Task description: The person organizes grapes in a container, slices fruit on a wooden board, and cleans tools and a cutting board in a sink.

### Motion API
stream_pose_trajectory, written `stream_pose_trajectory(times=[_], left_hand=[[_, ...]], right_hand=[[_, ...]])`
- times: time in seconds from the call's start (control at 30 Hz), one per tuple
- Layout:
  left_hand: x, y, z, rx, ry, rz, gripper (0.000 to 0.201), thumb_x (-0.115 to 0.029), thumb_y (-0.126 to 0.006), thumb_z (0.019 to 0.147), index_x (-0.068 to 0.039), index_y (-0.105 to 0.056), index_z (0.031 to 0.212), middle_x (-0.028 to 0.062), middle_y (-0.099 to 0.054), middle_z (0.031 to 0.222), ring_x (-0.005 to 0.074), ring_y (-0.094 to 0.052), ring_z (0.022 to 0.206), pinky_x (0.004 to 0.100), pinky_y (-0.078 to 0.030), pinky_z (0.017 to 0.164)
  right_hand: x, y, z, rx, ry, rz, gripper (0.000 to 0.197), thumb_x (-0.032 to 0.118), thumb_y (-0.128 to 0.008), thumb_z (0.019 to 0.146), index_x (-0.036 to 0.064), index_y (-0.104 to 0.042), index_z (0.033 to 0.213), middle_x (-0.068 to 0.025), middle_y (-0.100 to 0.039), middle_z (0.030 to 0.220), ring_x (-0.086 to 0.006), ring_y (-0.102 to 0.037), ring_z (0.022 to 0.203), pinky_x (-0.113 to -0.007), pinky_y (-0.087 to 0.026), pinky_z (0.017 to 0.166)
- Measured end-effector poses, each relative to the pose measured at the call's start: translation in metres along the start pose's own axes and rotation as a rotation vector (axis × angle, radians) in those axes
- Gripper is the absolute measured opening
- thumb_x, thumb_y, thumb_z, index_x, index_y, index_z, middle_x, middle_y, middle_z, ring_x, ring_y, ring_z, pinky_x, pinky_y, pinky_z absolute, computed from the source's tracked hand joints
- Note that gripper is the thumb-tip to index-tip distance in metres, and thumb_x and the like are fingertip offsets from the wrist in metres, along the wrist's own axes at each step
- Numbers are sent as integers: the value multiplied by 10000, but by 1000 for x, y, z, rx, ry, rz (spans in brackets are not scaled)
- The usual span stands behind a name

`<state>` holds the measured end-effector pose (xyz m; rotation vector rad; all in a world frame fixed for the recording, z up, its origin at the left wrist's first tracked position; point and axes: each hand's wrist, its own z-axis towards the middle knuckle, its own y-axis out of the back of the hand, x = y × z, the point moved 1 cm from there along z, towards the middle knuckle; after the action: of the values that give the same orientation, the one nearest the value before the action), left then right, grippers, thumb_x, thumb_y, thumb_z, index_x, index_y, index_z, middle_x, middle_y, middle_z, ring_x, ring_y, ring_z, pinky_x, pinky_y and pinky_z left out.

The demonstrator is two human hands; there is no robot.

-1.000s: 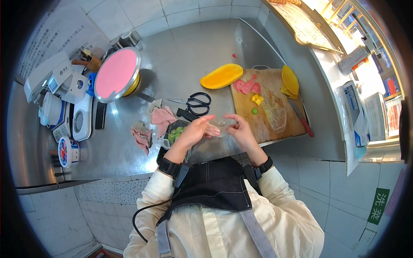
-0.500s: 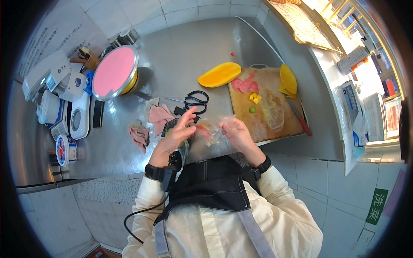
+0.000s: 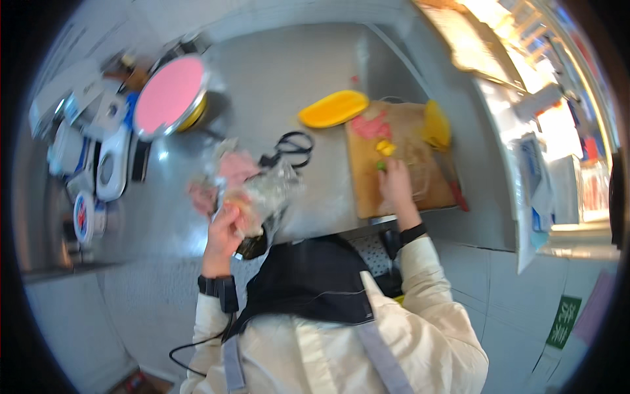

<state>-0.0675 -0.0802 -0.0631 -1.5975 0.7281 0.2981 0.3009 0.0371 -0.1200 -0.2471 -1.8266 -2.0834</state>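
My left hand is closed on a crumpled clear plastic film, with something pinkish and pale bunched at its fingers. The film spreads out over the steel worktop. My right hand reaches over the wooden cutting board, its fingertips closed at a small green ball; blur softens the fingers. Just beyond it lie yellow mango cubes and pink slices. Another piece of clear plastic rests beside the right hand.
A mango half lies by the board's left edge; another yellow piece and a red-handled knife are at its right. Black scissors and pink cloths lie mid-table. A pink-topped round stand and a kitchen scale stand left.
The hands have moved apart. The clear plastic, earlier stretched from my right hand, is now in my left hand, farther left. My right hand has gone right, to the green ball on the board.
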Motion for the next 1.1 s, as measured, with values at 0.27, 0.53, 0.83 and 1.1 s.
stream_pose_trajectory(times=[0.27, 0.53, 0.83, 1.1], left_hand=[[-31, 13, -73, -316, -399, -290, 370, -280, -440, 835, -47, -483, 1119, 126, -536, 1065, 322, -486, 1023, 550, -311, 914], [4, 17, -75, -310, -319, -133, 310, -143, -435, 788, -59, -442, 1086, 152, -499, 1121, 285, -479, 1055, 455, -405, 862], [-13, -28, -47, -306, -371, 232, 307, -16, -468, 737, -41, -444, 1043, 116, -456, 1147, 200, -452, 1068, 315, -378, 897], [-5, -16, -51, -59, -442, -338, 533, -226, -490, 762, -7, -340, 1224, 213, -352, 1276, 345, -329, 1207, 445, -286, 999]], right_hand=[[-13, -19, 9, -35, 18, -134, 268, 82, -565, 729, 16, -518, 985, -233, -527, 948, -390, -525, 830, -427, -445, 701], [51, 24, 19, 49, -119, 393, 255, 46, -621, 677, 8, -548, 918, -79, -564, 822, -116, -540, 653, -235, -456, 624], [282, 74, -19, 121, 1201, 524, 386, 115, -656, 628, 80, -535, 993, -53, -543, 887, -224, -533, 811, -310, -410, 713], [281, 57, -23, 207, 1084, 493, 277, 164, -681, 648, 107, -596, 906, -45, -531, 905, -209, -495, 873, -319, -346, 777]])
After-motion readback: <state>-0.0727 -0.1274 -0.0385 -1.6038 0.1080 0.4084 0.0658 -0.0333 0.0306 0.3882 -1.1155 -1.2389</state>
